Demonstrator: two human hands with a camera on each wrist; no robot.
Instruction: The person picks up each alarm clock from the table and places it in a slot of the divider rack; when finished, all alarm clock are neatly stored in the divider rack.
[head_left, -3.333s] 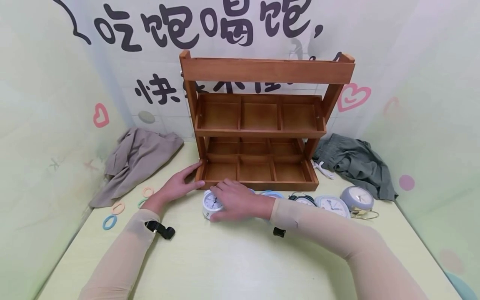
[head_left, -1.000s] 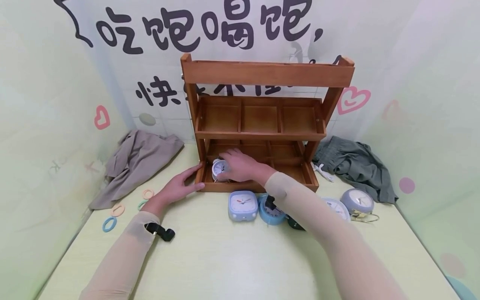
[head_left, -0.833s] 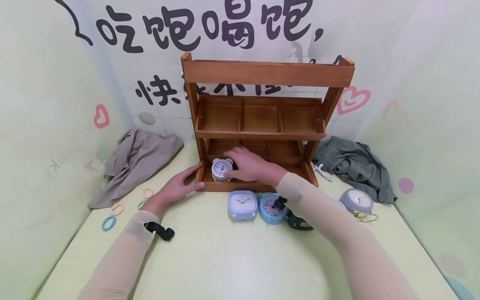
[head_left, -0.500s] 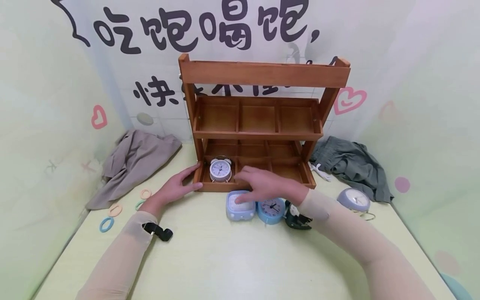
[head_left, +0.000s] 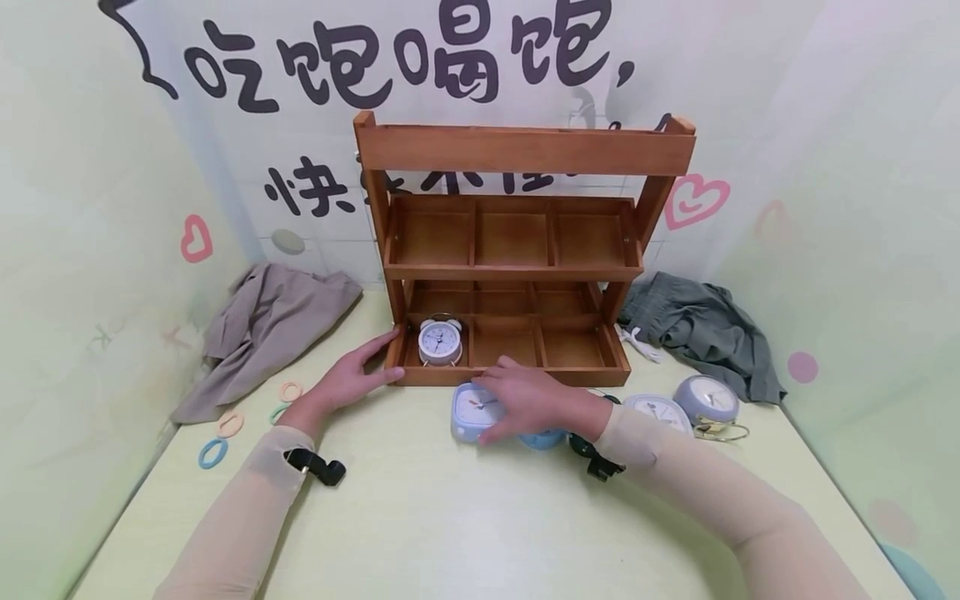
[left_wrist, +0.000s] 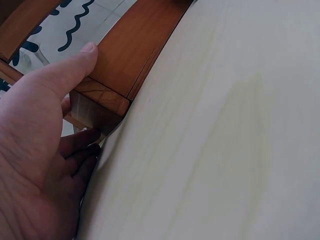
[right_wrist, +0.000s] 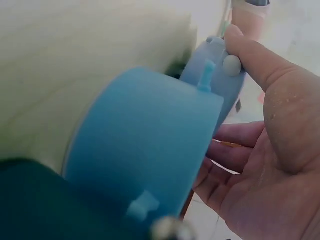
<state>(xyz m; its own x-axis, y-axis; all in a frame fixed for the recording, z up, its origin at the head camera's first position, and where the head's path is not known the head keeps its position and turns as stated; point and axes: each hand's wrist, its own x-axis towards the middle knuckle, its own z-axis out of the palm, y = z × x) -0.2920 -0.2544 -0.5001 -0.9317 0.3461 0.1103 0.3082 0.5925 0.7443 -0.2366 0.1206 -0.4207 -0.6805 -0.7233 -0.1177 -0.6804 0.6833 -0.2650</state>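
Observation:
My left hand (head_left: 347, 382) grips the lower left corner of a brown wooden shelf (head_left: 513, 272); in the left wrist view its thumb lies on the front board and its fingers curl at the side. My right hand (head_left: 536, 402) holds a periwinkle square alarm clock (head_left: 467, 423) that stands on the table before the shelf. The right wrist view has the thumb on the clock's side and the fingers behind it. Close by is a round sky-blue clock (right_wrist: 145, 135), mostly covered by the hand in the head view. A white twin-bell alarm clock (head_left: 440, 342) stands in the lower left compartment.
Right of the hand are a dark green clock (head_left: 581, 446), partly hidden, a pale clock (head_left: 660, 410) and a grey-purple clock (head_left: 707, 400). Coloured rings (head_left: 213, 452) lie at left. A taupe cloth (head_left: 277, 325) and a dark grey cloth (head_left: 701, 325) flank the shelf.
My right hand carried the white alarm clock from the table into the lower left compartment and let go. It then moved down to the square clock. The left hand stayed on the shelf corner.

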